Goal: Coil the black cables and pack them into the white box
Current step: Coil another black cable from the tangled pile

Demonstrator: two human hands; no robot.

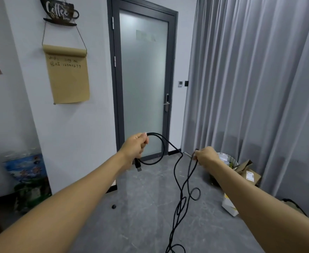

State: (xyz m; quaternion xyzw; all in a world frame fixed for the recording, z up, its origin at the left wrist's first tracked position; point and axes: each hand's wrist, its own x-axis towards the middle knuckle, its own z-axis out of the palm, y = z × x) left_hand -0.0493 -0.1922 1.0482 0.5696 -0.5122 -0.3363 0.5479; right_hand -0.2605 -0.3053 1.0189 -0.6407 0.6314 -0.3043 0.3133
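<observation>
Left hand [134,145] grips coiled black cable [177,181]; right hand [205,157] pinches strand; cable tail cut off at bottom edge.

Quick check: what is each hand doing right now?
Left hand: grips the coiled loop of the black cable.
Right hand: pinches the same cable's loose run.

**Camera placement: one head-worn view**

Single wide-angle camera at head height, facing forward and slightly down along both outstretched arms toward the glass door [143,84], grey curtain [256,88] and floor [141,207]. Hands near; door further off.
</observation>
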